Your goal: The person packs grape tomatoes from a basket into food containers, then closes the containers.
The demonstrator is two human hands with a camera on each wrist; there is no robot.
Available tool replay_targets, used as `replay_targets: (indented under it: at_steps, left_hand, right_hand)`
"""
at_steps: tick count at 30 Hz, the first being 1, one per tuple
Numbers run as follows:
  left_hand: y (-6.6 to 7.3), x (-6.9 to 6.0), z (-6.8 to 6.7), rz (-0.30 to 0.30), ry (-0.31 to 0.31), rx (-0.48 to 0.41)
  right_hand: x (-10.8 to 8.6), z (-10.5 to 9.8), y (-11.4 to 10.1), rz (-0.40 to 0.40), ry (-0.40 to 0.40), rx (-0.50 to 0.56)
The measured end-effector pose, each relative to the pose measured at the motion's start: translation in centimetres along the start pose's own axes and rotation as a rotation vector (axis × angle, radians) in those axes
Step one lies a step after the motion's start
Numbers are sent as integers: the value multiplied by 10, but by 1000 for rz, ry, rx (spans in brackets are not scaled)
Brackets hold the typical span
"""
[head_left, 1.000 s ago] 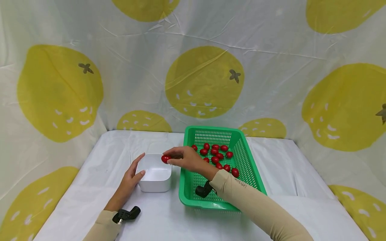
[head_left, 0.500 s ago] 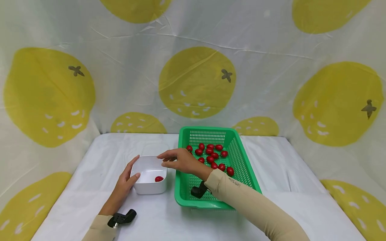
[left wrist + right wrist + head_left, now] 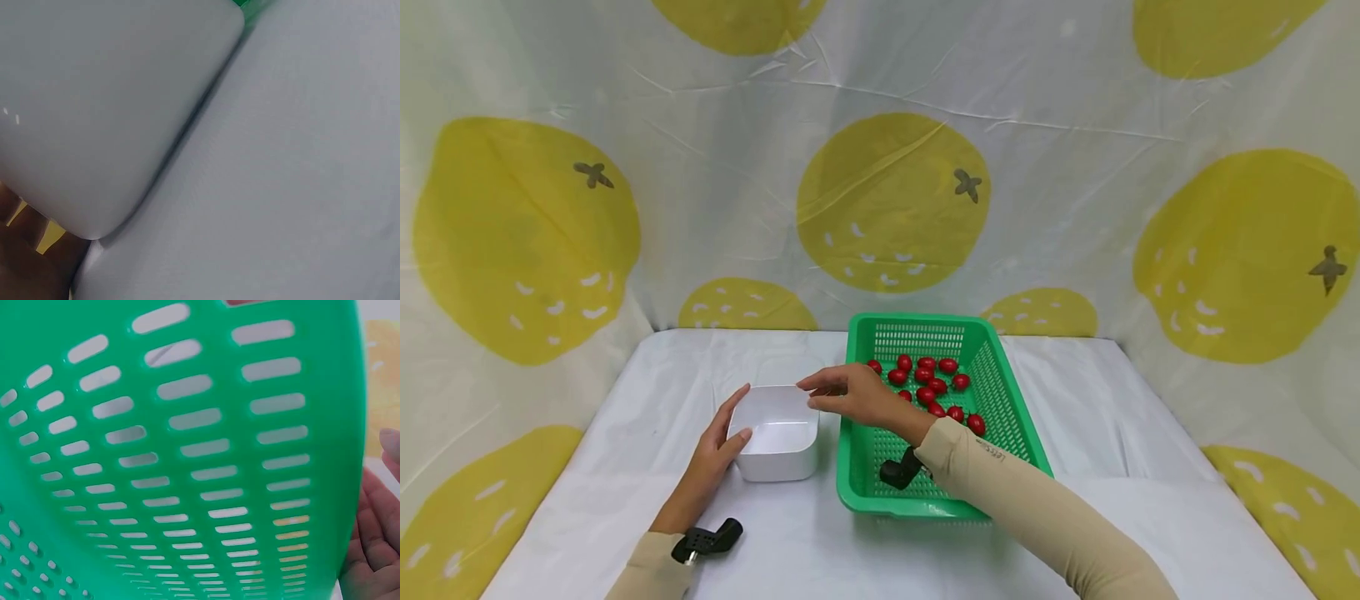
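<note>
A white square box (image 3: 778, 463) stands on the cloth, left of a green basket (image 3: 946, 508). My left hand (image 3: 711, 454) holds the box at its left side, thumb at the near left of the rim and fingers along the far left. Fingers (image 3: 28, 225) of that hand show behind the box wall in the left wrist view. Over the box's right rim hovers my right hand (image 3: 857, 396), with no object seen between fingers and thumb. Several red cherry tomatoes (image 3: 976, 425) lie in the basket. The box's near floor is hidden by its front wall.
A slotted basket wall (image 3: 206, 444) fills much of the right wrist view. White cloth (image 3: 1097, 417) covers the table, and a lemon-print curtain (image 3: 1045, 208) rises behind it. Behind the box lies a faint clear outline (image 3: 786, 367), its kind unclear.
My right hand has let a cherry tomato drop into the white box. It lay visible near the front wall half a second ago and is out of sight now. My left hand stays on the box.
</note>
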State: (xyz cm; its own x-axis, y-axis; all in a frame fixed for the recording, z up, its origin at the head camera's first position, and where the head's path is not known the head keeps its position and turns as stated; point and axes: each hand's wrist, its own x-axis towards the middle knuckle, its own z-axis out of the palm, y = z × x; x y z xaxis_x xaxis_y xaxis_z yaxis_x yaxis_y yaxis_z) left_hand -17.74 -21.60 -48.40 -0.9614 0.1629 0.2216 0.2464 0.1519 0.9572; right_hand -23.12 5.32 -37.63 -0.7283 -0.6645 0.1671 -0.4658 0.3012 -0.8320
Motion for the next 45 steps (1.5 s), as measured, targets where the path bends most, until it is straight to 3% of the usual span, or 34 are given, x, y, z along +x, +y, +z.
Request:
replay_targets:
  at_steps: [10, 18, 25, 45]
  left_hand:
    - [0, 0, 2, 23, -3, 4]
    - [-1, 0, 2, 22, -8, -3]
    - [0, -3, 3, 28, 0, -11]
    - [-2, 1, 1, 29, 2, -4]
  right_hand:
    - [-18, -26, 3, 84, 40, 72]
    - [-32, -45, 13, 98, 72, 82]
    - [-37, -51, 26, 91, 80, 37]
    - [-42, -71, 47, 195, 140, -83]
